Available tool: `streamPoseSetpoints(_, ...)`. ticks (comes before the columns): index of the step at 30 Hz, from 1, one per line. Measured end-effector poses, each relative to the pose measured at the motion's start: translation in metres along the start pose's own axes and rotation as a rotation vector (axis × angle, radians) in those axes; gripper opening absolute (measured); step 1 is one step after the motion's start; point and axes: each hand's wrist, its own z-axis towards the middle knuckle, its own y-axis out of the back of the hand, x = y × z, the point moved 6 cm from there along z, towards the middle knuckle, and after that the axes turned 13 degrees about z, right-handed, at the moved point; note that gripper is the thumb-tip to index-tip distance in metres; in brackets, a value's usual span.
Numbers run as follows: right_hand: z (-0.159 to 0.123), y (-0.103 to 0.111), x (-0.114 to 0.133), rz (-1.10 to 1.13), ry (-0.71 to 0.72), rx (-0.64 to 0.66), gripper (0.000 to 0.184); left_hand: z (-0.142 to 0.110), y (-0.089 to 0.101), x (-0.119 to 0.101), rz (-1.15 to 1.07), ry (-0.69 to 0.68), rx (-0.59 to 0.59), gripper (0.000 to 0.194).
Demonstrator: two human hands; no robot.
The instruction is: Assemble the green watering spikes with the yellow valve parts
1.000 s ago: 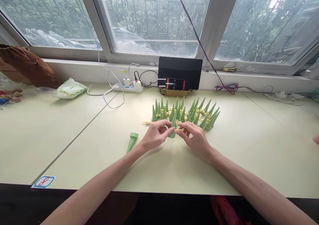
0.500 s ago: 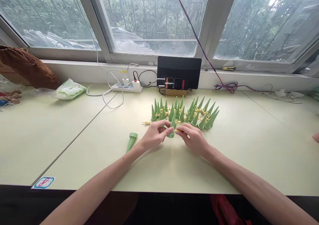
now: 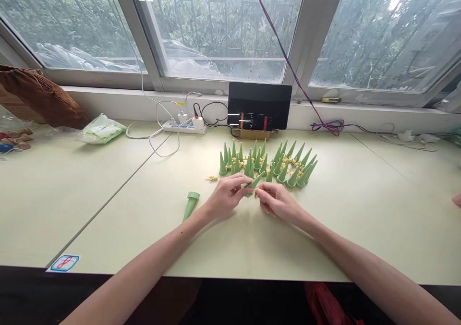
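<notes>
My left hand (image 3: 232, 192) is closed around a green plastic spike (image 3: 256, 180), its tip leaning up to the right and its wide end partly hidden by my fingers. Just right of it, my right hand (image 3: 278, 199) pinches a small yellow plastic piece (image 3: 256, 195), mostly covered by the fingers. Behind both hands, several green spikes (image 3: 282, 171) stand on their wide caps, with small yellow pieces (image 3: 287, 164) scattered among them. One more green spike (image 3: 190, 205) lies left of my left forearm. A few yellow pieces (image 3: 212, 178) sit apart, left of the group.
A dark tablet (image 3: 259, 99) and a phone (image 3: 252, 121) with a running timer stand at the back by the window. A white power strip (image 3: 185, 127) with cables lies left of them. A green-white packet (image 3: 103, 129) and a brown bag (image 3: 43, 97) rest at the far left.
The spike in my left hand has tilted from upright to leaning right. My right hand has turned slightly and drawn a little downward with the yellow piece.
</notes>
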Motion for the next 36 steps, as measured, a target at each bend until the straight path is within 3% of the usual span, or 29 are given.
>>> streamPoseSetpoints(4, 0.001, 0.001, 0.002, 0.034, 0.027, -0.024, 0.031, 0.001, 0.0, -0.001, 0.029, 0.031, -0.005, 0.018)
streamPoseSetpoints(9, -0.003, 0.004, 0.02, -0.274, 0.341, -0.149, 0.021, 0.002, 0.006, -0.001, 0.016, 0.096, -0.019, 0.022)
streamPoseSetpoints(15, -0.009, 0.0, 0.03, -0.443, 0.575, -0.138, 0.019, -0.001, 0.007, 0.004, -0.184, 0.271, 0.061, 0.03)
streamPoseSetpoints(36, -0.01, 0.006, 0.031, -0.45, 0.634, -0.193, 0.022, -0.002, 0.0, 0.005, -0.248, 0.267, 0.135, 0.035)
